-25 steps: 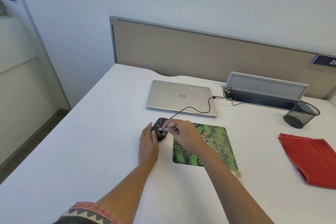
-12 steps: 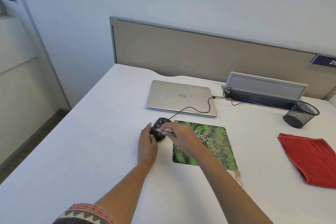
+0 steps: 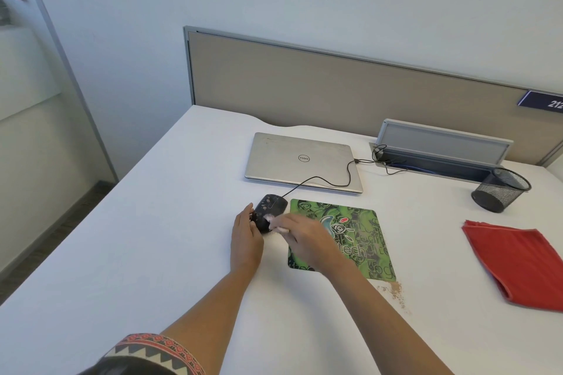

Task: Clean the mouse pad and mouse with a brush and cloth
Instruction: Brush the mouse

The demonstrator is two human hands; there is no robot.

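brush (image 3: 275, 223) has swept back to the near end of the black wired mouse (image 3: 272, 206) — the right hand (image 3: 307, 242) pinches its pale handle, bristles on the shell. left hand (image 3: 246, 237) lies flat on the white desk (image 3: 152, 253), straight fingers pressed against the mouse's left side. mouse sits just left of the green mouse pad (image 3: 356, 240) — red cloth (image 3: 518, 262) well apart, right

Person wearing garment with sleeve (image 3: 128, 368) showing on left arm at bottom edge of view; dark fabric ending in patterned band (image 3: 155, 348); band carrying red ornamented stripes along both borders, row of black and pale grey triangles zigzagging between them. Left forearm showing bare below sleeve, right forearm showing bare too; left hand (image 3: 246, 236) and right hand (image 3: 309, 242) both showing bare
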